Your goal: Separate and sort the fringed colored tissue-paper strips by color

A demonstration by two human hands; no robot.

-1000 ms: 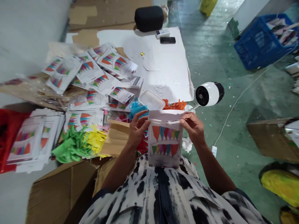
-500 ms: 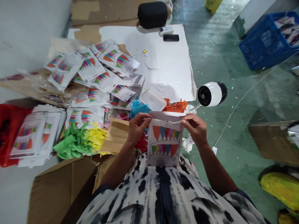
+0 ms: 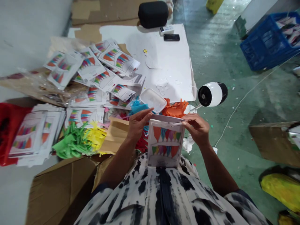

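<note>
Before the shirt (image 3: 178, 193), a packet (image 3: 165, 143) extends lengthwise away, left hand (image 3: 138, 124) and right hand (image 3: 198, 127) pinching opposite top corners.

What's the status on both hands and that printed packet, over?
Left hand and right hand on its top corners. Printed packet in front of patterned shirt, print facing camera. Nothing covering the print; white tub just beyond.

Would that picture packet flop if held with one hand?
Probably not much: the packet looks flat. Its top flap likely bends easily, since it curves. It may be light: the left hand and right hand pinch only its top.
</note>
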